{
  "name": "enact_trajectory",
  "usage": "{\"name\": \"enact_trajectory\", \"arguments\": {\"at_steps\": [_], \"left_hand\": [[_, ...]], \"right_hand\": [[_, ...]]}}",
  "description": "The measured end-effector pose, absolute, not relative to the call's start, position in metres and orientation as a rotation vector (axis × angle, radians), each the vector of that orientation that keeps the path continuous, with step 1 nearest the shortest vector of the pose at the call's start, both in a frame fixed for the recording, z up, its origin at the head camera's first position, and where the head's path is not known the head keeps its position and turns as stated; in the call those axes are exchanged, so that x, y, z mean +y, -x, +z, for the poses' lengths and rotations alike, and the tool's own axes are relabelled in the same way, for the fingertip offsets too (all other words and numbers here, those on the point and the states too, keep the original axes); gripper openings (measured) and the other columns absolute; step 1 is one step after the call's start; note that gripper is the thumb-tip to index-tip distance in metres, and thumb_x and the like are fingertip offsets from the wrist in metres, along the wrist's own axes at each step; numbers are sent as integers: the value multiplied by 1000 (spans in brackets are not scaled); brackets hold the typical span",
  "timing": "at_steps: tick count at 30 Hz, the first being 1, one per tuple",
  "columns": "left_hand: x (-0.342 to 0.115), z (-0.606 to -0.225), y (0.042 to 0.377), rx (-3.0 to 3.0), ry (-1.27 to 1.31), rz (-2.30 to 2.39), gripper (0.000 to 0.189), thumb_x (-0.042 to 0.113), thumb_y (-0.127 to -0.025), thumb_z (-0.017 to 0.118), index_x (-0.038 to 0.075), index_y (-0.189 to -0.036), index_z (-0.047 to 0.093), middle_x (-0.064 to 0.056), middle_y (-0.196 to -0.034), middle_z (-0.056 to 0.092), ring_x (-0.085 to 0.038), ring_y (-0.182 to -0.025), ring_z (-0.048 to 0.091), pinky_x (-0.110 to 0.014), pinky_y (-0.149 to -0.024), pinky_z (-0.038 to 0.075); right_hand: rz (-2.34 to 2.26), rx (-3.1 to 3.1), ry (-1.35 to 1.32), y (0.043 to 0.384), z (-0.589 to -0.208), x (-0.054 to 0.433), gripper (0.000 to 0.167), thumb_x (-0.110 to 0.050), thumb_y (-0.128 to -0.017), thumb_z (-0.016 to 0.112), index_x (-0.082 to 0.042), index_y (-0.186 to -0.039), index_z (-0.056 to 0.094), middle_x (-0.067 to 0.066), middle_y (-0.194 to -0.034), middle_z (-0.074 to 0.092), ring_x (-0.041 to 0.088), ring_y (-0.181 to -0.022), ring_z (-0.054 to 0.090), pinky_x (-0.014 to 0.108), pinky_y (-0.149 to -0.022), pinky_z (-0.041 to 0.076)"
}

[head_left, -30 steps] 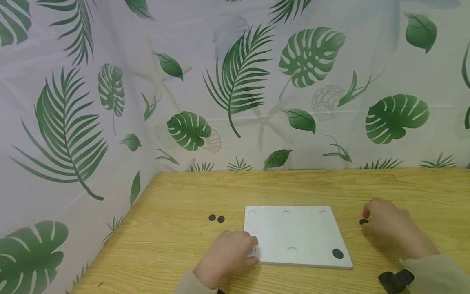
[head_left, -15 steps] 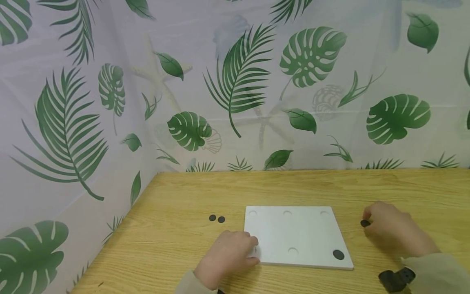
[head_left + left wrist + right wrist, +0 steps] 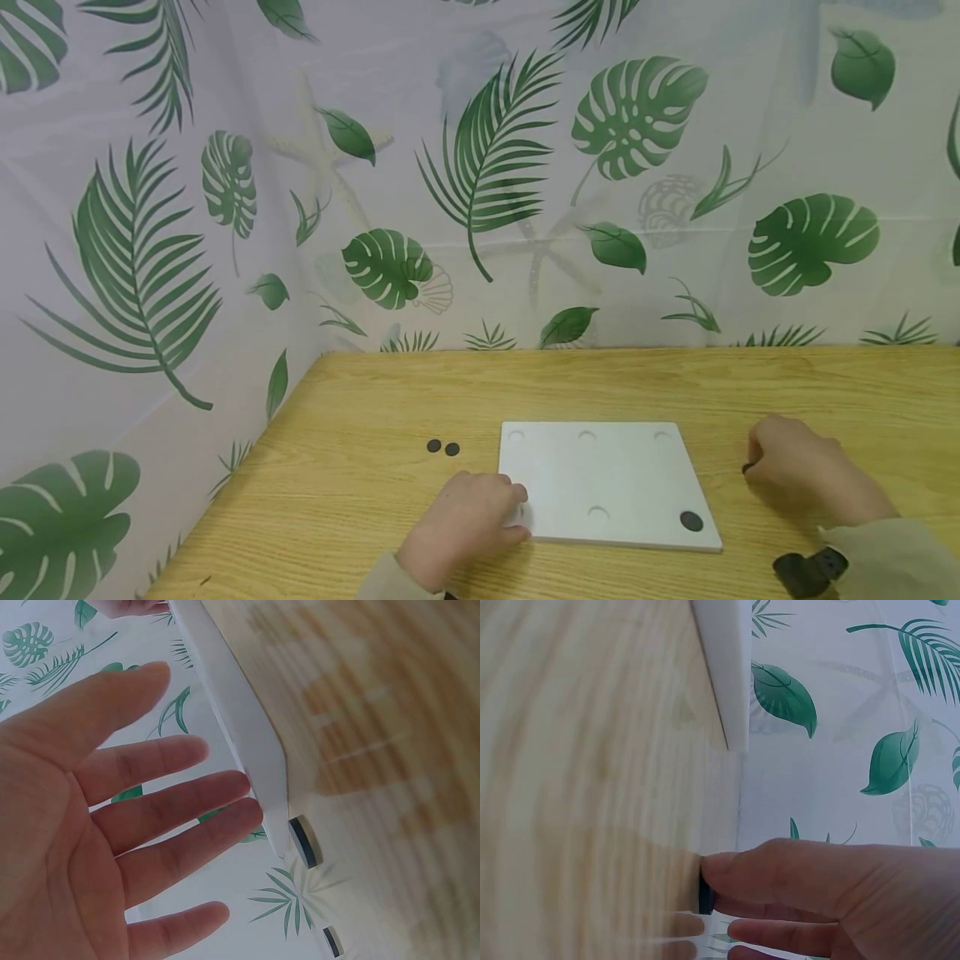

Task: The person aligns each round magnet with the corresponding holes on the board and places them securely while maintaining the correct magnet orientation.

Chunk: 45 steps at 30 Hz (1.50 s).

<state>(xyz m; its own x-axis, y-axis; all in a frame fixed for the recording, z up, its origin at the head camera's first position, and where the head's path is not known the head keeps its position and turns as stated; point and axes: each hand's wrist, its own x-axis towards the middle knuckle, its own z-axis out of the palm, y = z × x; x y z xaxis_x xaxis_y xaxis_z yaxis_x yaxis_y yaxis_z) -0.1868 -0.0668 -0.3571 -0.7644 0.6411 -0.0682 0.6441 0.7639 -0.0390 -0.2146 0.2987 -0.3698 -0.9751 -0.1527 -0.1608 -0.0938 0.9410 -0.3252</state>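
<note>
A white board [image 3: 585, 475] with shallow round recesses lies on the table. One black disc [image 3: 692, 521] sits in its near right corner. My left hand [image 3: 468, 517] rests at the board's near left corner; in the left wrist view its fingers [image 3: 180, 799] are extended and spread, two tips touching the board's edge [image 3: 251, 727]. Right of the board, my right hand [image 3: 795, 462] has thumb and fingers on another black disc [image 3: 706, 896], which lies at the table surface. That disc is mostly covered by the hand in the head view.
Two more black discs [image 3: 442, 447] lie side by side on the wooden table [image 3: 360, 500], left of the board. A leaf-patterned white sheet [image 3: 525, 250] hangs behind the table and along its left side.
My right hand has shifted slightly toward me along with the black disc, and its fingers now cover more of it. The left hand and the board have stayed in place.
</note>
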Motion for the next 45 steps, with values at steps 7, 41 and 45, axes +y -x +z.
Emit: {"name": "enact_trajectory", "arguments": {"at_steps": [7, 41, 45], "left_hand": [[-68, -359, 187, 2920, -1067, -120, 19, 37, -77, 65, 19, -85, 63, 11, -67, 49, -4, -58, 42, -26, -54, 37], [-71, -359, 187, 2921, -1142, -150, 20, 35, -75, 68, 17, -79, 61, 10, -62, 46, -4, -53, 38, -21, -48, 32], [-70, -359, 187, 2930, -1136, -179, 21, 38, -75, 67, 18, -79, 60, 11, -63, 46, -4, -53, 39, -21, -49, 32]], "right_hand": [[-484, 2905, 168, 212, -369, 296, 8, -13, -69, 60, -8, -68, 53, -1, -67, 51, 17, -60, 45, 55, -58, 33], [-365, 3132, 273, 219, -349, 267, 13, -18, -67, 69, -10, -65, 60, 30, -108, 47, 37, -80, 50, 59, -55, 36], [-404, 3123, 269, 223, -346, 263, 13, -19, -68, 69, -9, -67, 61, 34, -113, 43, 46, -89, 47, 61, -57, 35]]}}
